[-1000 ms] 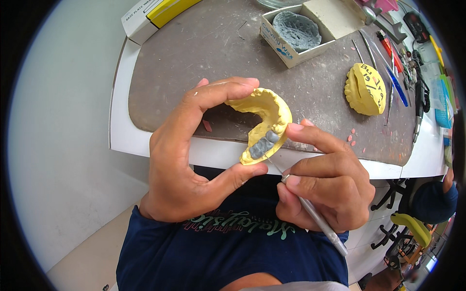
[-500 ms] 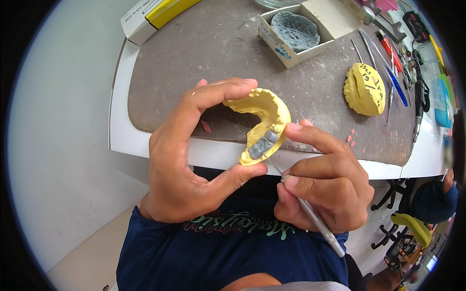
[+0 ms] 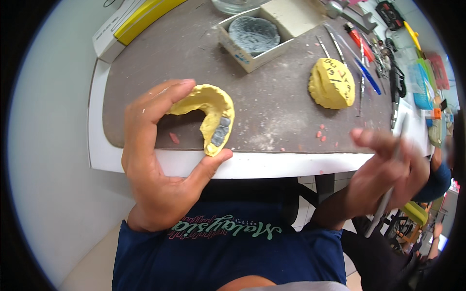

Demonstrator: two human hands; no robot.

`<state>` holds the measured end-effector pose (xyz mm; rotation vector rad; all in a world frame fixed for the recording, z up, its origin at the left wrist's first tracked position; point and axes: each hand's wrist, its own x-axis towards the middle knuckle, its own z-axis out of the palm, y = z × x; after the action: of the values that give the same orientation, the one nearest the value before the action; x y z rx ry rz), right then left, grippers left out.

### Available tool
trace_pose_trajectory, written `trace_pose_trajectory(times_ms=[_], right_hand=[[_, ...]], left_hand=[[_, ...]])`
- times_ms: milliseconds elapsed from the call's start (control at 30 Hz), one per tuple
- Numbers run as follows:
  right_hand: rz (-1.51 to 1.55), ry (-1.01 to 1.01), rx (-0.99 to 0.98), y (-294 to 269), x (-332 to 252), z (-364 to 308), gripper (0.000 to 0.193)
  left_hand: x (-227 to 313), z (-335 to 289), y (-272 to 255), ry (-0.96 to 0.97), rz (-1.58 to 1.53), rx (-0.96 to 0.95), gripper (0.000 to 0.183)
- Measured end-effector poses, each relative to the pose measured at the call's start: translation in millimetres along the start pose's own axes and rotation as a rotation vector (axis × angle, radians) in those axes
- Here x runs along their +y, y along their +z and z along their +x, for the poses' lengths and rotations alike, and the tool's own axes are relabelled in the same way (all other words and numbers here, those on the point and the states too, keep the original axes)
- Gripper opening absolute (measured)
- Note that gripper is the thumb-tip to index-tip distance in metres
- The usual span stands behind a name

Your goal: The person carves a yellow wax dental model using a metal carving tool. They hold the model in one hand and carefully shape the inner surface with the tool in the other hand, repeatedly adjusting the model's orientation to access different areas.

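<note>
My left hand (image 3: 153, 165) grips a yellow horseshoe-shaped dental cast (image 3: 216, 99) between the fingertips at one end and the thumb at the other, above the front edge of the table. Grey wax teeth (image 3: 221, 132) sit in a row on the cast's right side, near the thumb. Off to the right, away from the cast, my right hand (image 3: 383, 177) is closed on a slim metal wax carver (image 3: 382, 211). Motion smears this hand and the carver's upper end.
On the brown mat (image 3: 272, 116) a second yellow cast (image 3: 332, 85) lies right of centre. An open box (image 3: 257, 60) with grey wax stands at the back. Hand tools, a blue pen (image 3: 369, 77) and pink scraps lie on the right. A yellow-and-white carton (image 3: 109, 43) occupies the far left.
My right hand has left the cast and swung right with the carver. My left hand still holds the cast, now farther left in the picture; the whole view has shifted.
</note>
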<state>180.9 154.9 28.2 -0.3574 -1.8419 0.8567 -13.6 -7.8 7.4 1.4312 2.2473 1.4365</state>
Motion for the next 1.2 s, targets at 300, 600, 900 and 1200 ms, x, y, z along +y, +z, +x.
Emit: trace_pose_trajectory(times_ms=[300,600,900,1200], right_hand=[[-0.843,-0.108,-0.368,-28,66,77,0.024],[-0.851,-0.066,-0.176,-33,40,58,0.023],[-0.509,0.051,-0.545,-23,-13,-5,0.033],[-0.348,-0.002,-0.683,6,-3,-1,0.045]], left_hand=[[6,2,-2,0.033,0.176,-0.030,0.076],[2,1,-17,0.098,0.142,-0.049,0.082],[-5,11,-9,0.126,0.045,-0.064,0.072],[-4,10,-23,0.010,-0.182,-0.127,0.071]])
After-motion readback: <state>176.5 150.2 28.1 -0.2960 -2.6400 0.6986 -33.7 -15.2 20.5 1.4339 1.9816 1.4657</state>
